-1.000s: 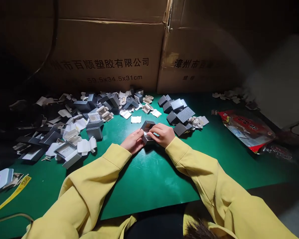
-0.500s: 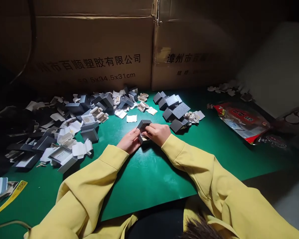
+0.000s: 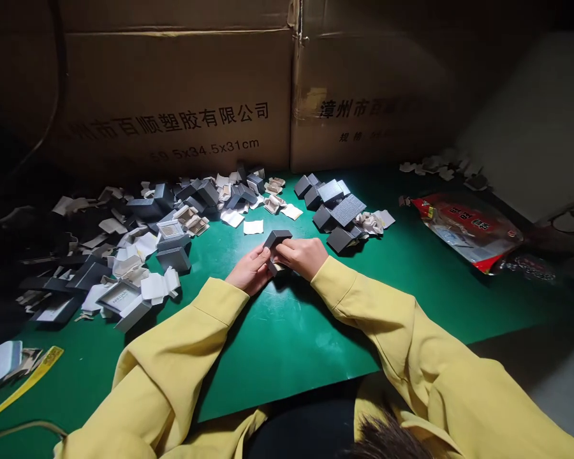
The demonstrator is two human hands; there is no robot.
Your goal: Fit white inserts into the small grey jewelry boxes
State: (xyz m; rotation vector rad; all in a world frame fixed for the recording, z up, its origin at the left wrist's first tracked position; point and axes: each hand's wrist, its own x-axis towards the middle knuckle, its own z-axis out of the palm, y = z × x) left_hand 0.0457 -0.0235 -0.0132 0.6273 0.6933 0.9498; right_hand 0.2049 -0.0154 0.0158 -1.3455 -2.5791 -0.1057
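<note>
A small dark-grey rectangular cardboard box [image 3: 278,237] is held by the person's left hand [image 3: 249,271] near the middle of a smooth green bench [image 3: 287,344]; whether the bench is touched by it cannot be told. Its near left edge is gripped between the left thumb and fingers. The bent fingers of the right hand [image 3: 302,256] are set at the box's open side, but whether anything is pinched by them cannot be told. At ten o'clock from the box, a flat white paper piece [image 3: 253,227] is seen lying apart. At two o'clock, dark-grey textured boxes [image 3: 347,210] are piled, with crumpled white card pieces [image 3: 370,223] beside them. At nine to ten o'clock, a mixed heap of grey boxes and pale card inserts [image 3: 175,259] is spread. A red-and-clear plastic bag [image 3: 469,226] is laid at three o'clock, and a narrow yellow strip [image 3: 26,389] at eight.
</note>
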